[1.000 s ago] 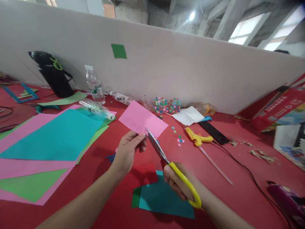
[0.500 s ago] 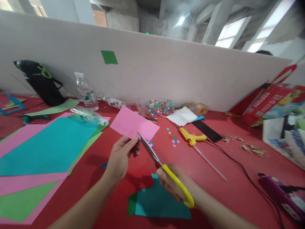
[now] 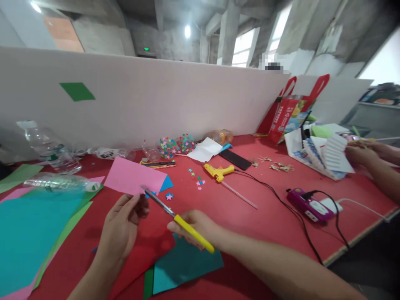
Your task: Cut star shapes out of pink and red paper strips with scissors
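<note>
My left hand (image 3: pixel 123 223) pinches the lower edge of a pink sheet of paper (image 3: pixel 134 175) between thumb and fingers. The sheet is held up, tilted, above the red table. In my right hand (image 3: pixel 195 227) are scissors with yellow handles (image 3: pixel 193 233), my fingers wrapped round them. Their metal blades point up and left, with the tips at the paper's lower edge, close to my left fingertips. Whether the blades are apart there I cannot tell. Below my right hand lies a teal sheet (image 3: pixel 187 266), beside a red sheet (image 3: pixel 150 258).
Coloured sheets (image 3: pixel 40 225) and plastic bottles (image 3: pixel 62 183) lie left. Small stars (image 3: pixel 200 182), a yellow glue gun (image 3: pixel 218 171), a black phone (image 3: pixel 235 159) and a purple power strip (image 3: pixel 309 206) with cords lie right. Another person's hands (image 3: pixel 368 152) work at far right.
My view has turned right, bringing the power strip and another person's hands further into sight. The pink paper is still in my left hand, the scissors still in my right at its edge.
</note>
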`<action>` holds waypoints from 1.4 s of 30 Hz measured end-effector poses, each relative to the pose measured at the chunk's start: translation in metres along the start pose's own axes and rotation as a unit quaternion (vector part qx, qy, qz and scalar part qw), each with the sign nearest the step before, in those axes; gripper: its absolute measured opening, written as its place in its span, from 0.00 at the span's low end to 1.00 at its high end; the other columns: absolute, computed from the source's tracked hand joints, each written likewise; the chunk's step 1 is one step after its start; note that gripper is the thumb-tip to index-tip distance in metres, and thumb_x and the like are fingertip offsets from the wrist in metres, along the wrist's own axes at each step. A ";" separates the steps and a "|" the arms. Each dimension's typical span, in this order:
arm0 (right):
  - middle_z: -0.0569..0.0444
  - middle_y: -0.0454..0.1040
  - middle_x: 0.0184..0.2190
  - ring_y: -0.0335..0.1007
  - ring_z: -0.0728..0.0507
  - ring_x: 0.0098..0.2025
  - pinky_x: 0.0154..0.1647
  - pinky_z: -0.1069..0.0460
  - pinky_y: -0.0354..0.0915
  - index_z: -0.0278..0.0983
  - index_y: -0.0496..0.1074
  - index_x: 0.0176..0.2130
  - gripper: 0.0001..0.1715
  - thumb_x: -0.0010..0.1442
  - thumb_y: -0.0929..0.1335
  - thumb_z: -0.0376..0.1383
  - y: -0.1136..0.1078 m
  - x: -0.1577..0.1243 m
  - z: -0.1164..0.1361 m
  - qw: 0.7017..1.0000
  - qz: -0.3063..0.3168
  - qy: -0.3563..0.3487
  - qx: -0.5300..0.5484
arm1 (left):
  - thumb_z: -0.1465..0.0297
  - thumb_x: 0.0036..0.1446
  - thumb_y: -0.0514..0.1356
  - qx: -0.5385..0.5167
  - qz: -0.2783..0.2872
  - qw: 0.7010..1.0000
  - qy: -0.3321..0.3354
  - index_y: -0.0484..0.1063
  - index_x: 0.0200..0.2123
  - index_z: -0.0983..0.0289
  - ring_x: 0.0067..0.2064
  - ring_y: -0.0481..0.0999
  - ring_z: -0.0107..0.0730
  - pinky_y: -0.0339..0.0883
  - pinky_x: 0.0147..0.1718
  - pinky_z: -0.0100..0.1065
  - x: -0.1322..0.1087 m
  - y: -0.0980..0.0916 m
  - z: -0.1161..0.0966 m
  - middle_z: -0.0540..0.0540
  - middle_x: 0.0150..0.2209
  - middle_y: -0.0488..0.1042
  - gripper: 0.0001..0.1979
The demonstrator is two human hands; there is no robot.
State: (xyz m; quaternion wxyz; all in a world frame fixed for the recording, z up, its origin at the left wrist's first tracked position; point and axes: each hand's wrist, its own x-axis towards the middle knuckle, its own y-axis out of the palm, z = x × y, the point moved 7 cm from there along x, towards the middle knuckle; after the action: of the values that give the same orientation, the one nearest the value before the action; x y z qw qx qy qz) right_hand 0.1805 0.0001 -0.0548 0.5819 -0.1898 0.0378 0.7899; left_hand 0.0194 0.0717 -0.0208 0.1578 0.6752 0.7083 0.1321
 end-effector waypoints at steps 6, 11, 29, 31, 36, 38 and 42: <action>0.65 0.56 0.10 0.53 0.54 0.11 0.12 0.58 0.49 0.37 0.61 0.21 0.29 0.55 0.69 0.55 -0.004 0.002 -0.001 0.999 -0.024 0.000 -0.028 | 0.70 0.42 0.68 -0.009 -0.004 1.000 -0.005 0.75 0.27 0.64 0.24 0.71 0.25 0.65 0.22 0.24 0.007 -0.003 0.005 0.48 0.23 0.76 0.07; 0.64 0.57 0.11 0.53 0.53 0.13 0.15 0.57 0.46 0.37 0.61 0.22 0.29 0.55 0.69 0.57 -0.009 0.005 -0.008 0.997 -0.043 -0.020 -0.057 | 0.69 0.47 0.67 0.016 0.038 0.999 0.004 0.74 0.30 0.64 0.25 0.72 0.25 0.65 0.24 0.26 0.011 -0.003 0.010 0.48 0.26 0.76 0.07; 0.66 0.55 0.07 0.50 0.55 0.07 0.08 0.60 0.50 0.36 0.65 0.26 0.29 0.63 0.59 0.56 -0.003 -0.009 -0.004 0.997 0.073 0.001 -0.006 | 0.65 0.57 0.60 0.156 0.049 0.980 0.118 0.70 0.28 0.64 0.24 0.69 0.25 0.63 0.24 0.28 -0.001 0.001 -0.014 0.48 0.24 0.71 0.09; 0.67 0.55 0.07 0.50 0.55 0.07 0.08 0.61 0.50 0.36 0.65 0.26 0.30 0.63 0.59 0.57 -0.003 -0.010 -0.003 0.997 0.073 0.000 0.001 | 0.65 0.56 0.61 0.140 0.046 0.984 0.105 0.71 0.28 0.64 0.24 0.69 0.25 0.63 0.24 0.28 -0.001 0.000 -0.012 0.48 0.24 0.72 0.09; 0.67 0.54 0.07 0.48 0.55 0.06 0.07 0.61 0.50 0.36 0.64 0.25 0.28 0.63 0.60 0.55 -0.002 -0.010 -0.002 0.999 0.047 0.012 -0.013 | 0.66 0.54 0.62 0.088 0.047 0.993 0.067 0.72 0.28 0.65 0.24 0.70 0.24 0.63 0.23 0.26 -0.002 0.001 -0.006 0.50 0.24 0.73 0.08; 0.67 0.54 0.06 0.48 0.55 0.06 0.07 0.61 0.49 0.37 0.63 0.25 0.26 0.64 0.60 0.52 -0.001 -0.010 0.000 0.999 0.040 0.026 -0.017 | 0.67 0.53 0.63 0.073 0.049 0.995 0.057 0.73 0.28 0.65 0.23 0.69 0.24 0.62 0.22 0.26 -0.003 0.002 -0.006 0.49 0.23 0.73 0.07; 0.67 0.54 0.07 0.47 0.55 0.07 0.06 0.61 0.46 0.37 0.62 0.24 0.23 0.64 0.62 0.49 0.002 -0.009 0.001 0.999 0.018 0.042 -0.011 | 0.67 0.50 0.65 0.026 0.052 0.998 0.022 0.73 0.28 0.65 0.22 0.69 0.23 0.62 0.21 0.24 -0.006 0.008 -0.003 0.49 0.23 0.74 0.07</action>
State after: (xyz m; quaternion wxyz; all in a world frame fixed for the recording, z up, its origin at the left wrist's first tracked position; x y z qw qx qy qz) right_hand 0.1812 -0.0086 -0.0510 0.5635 -0.2281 0.0571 0.7920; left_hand 0.0256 0.0659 -0.0146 0.1175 0.7117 0.6790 0.1365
